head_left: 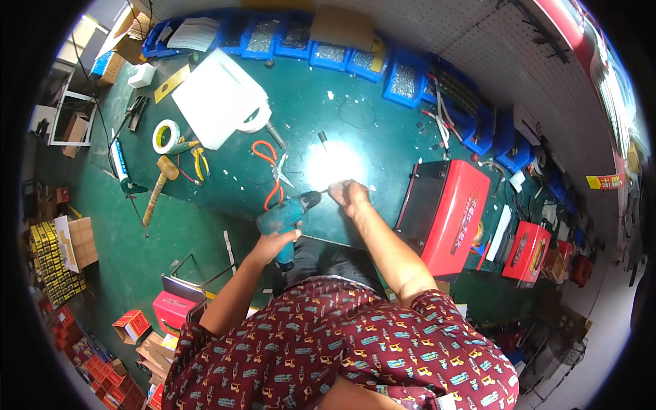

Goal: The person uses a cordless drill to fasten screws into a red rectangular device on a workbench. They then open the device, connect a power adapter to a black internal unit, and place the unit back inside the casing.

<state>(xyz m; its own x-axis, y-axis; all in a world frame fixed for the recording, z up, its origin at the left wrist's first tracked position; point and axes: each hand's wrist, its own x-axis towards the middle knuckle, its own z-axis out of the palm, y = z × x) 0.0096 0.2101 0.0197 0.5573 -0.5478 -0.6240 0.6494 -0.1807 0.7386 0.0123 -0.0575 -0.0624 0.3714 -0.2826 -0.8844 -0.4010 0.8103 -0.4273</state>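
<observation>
The left hand (279,240) grasps a teal drill (275,219), orange-handled snips (277,171) toward twelve o'clock. The right hand (352,197) curls toward three o'clock, its contents unclear.

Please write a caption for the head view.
Left hand grips a teal drill; right hand is near its chuck.

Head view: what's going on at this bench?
A person is working at a green bench. The left hand grips a teal power drill, its front end pointing toward the right hand. The right hand's fingers are bunched close to the drill's tip; whether they hold something small is unclear. Orange-handled scissors lie just beyond the drill, and a red-cased machine stands to the right.
</observation>
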